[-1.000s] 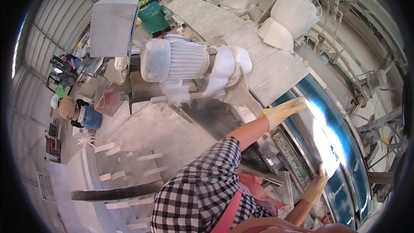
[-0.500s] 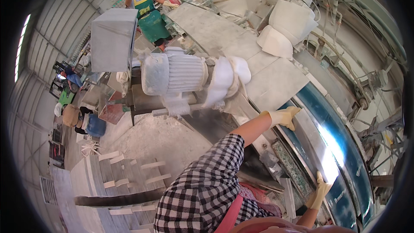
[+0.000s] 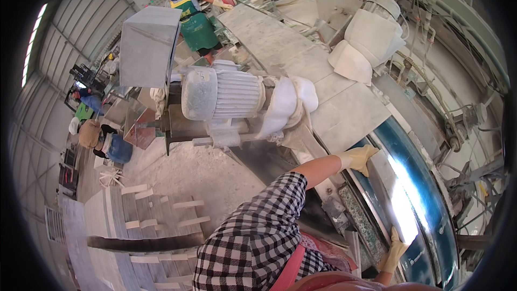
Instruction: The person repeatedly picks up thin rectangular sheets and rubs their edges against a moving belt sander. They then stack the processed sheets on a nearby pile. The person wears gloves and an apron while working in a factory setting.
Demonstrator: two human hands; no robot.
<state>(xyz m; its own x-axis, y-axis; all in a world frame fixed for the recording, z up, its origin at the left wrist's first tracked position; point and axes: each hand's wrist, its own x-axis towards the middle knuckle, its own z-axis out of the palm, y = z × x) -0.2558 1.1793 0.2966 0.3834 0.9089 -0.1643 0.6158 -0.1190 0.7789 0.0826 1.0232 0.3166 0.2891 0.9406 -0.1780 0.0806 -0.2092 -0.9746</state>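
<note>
A long grey slab (image 3: 383, 177), seemingly stone, lies on the blue belt (image 3: 417, 170), and bright light glares off its smooth top. At its far end is my left hand (image 3: 360, 160) in a cream rubber glove, fingers over the end and thumb apart on the near side. My right hand (image 3: 397, 250), gloved alike, holds the near end with its fingers along the edge. The undersides of both grips are hidden.
A dusty motor (image 3: 231, 94) with a white-wrapped end stands left of the belt; another motor (image 3: 369, 37) stands beyond. Grey slabs (image 3: 301, 48) line the far belt. Stacked strips (image 3: 156, 221) sit at left. A person in a green apron (image 3: 199, 32) stands at the back.
The whole view has shifted slightly. Both my hands stay at the slab's two ends. The person in the green apron has lowered a raised arm.
</note>
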